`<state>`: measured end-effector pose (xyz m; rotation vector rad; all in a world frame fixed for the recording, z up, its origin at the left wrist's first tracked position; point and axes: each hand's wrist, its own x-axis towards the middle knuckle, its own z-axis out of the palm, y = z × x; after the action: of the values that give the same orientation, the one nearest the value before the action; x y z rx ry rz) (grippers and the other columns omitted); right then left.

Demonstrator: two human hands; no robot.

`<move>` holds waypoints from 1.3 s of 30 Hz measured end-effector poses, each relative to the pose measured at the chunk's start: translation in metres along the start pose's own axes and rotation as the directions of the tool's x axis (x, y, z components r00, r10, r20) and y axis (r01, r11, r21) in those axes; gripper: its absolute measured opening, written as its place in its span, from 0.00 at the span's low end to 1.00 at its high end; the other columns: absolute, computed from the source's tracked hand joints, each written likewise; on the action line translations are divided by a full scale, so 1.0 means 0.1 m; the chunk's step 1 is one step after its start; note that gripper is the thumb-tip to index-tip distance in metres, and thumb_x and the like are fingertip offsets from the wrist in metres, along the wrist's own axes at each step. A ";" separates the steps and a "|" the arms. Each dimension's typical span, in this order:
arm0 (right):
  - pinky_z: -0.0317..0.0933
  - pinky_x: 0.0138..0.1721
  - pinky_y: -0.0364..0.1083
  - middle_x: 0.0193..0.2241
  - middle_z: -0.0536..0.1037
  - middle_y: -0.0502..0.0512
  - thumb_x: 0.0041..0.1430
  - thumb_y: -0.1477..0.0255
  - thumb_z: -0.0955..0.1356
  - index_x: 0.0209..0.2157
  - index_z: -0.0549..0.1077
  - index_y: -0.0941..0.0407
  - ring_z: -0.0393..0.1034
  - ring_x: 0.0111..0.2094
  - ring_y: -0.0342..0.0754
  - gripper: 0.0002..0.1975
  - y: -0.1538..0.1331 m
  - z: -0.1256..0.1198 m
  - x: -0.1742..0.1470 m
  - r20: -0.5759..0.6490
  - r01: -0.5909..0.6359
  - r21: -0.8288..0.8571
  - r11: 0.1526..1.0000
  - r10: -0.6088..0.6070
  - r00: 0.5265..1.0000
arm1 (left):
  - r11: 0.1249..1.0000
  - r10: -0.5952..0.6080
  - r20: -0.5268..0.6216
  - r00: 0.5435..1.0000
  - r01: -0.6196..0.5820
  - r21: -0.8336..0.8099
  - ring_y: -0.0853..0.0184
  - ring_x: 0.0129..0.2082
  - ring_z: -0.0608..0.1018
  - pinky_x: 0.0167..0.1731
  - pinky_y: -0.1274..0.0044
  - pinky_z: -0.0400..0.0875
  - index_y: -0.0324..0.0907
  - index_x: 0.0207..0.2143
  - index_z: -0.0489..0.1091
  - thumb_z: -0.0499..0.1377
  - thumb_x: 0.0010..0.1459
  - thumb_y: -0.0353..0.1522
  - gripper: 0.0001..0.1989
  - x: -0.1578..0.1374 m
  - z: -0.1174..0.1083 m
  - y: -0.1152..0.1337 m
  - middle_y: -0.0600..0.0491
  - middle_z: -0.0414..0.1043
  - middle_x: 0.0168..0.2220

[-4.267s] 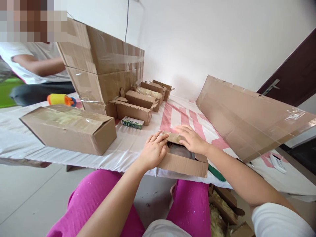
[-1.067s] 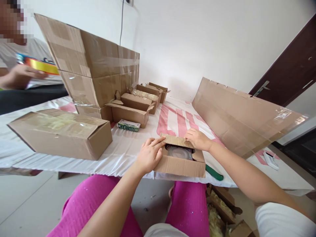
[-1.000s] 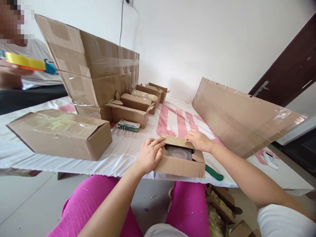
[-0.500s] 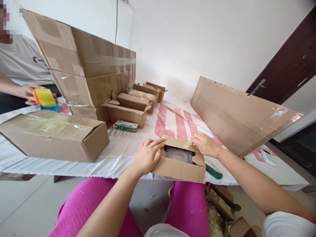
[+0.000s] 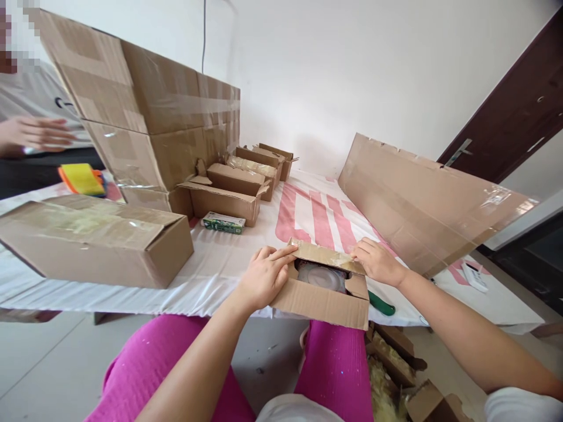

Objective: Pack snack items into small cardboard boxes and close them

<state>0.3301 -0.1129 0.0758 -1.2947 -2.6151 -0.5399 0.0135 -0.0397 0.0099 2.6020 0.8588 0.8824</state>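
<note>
A small cardboard box (image 5: pixel 323 308) sits in front of me at the table's edge, its top partly open. Inside it shows a round, pale, translucent thing (image 5: pixel 323 277); the rest of the contents is hidden. My left hand (image 5: pixel 268 275) grips the box's left end, with fingers laid along the far flap (image 5: pixel 321 253). At that flap's right end, my right hand (image 5: pixel 378 261) pinches a strip of tape (image 5: pixel 345 259) stuck along it. A green-handled tool (image 5: pixel 382 303) lies just right of the box, partly hidden behind it.
A closed carton (image 5: pixel 97 246) stands at left, before a tall stack of taped cartons (image 5: pixel 171 105). Open boxes (image 5: pixel 224 199) and a small green-and-white box (image 5: pixel 223 223) are nearby. A large cardboard sheet (image 5: pixel 422 199) stands at right. A co-worker's hand (image 5: pixel 41 135) is above a tape dispenser (image 5: pixel 83 179).
My right hand has moved a little right along the flap with the tape. My left hand stays on the box. The co-worker has let go of the tape dispenser and raised a hand.
</note>
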 end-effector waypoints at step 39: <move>0.65 0.46 0.54 0.46 0.74 0.59 0.62 0.66 0.65 0.55 0.62 0.53 0.69 0.45 0.54 0.21 -0.05 -0.20 -0.95 -0.236 -0.458 0.054 0.887 0.457 0.857 | 1.000 -0.009 -0.020 1.000 0.009 -0.001 0.57 0.53 0.67 0.54 0.59 0.64 0.41 0.52 0.69 0.42 0.63 0.31 0.21 0.08 0.12 -0.04 0.51 0.63 0.61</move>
<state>0.3839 -0.1930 0.0630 -1.6633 -2.0100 -0.5744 0.0243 -0.0321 0.0030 2.5911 0.8744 0.9078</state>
